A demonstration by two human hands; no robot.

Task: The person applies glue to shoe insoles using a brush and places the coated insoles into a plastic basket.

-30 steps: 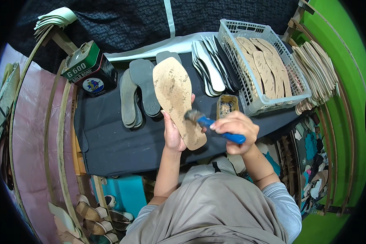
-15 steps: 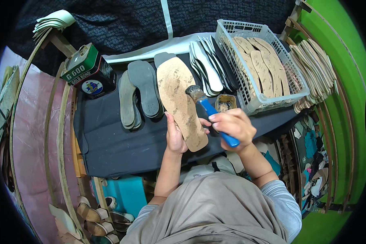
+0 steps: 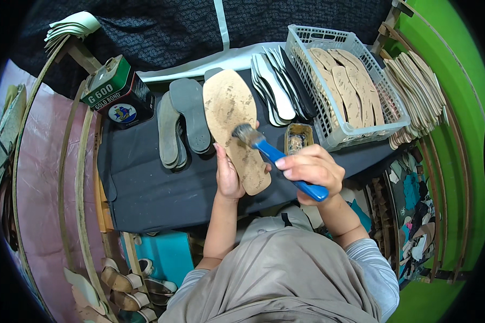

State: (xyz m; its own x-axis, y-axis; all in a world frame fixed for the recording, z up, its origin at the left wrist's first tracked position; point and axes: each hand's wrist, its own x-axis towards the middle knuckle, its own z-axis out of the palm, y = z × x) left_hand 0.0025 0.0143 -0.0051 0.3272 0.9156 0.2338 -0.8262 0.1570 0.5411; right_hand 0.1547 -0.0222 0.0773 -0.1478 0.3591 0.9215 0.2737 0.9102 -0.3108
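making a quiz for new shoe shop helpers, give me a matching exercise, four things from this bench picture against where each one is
Things:
1. brush
2. tan sole
3. grey soles
4. plastic basket

Places:
A. far right of the bench, filled with tan insoles
B. in the right hand, bristles on the sole
C. propped up by the left hand
D. lying left of the tan sole, beside the green tin

Pairs: 1-B, 2-C, 3-D, 4-A
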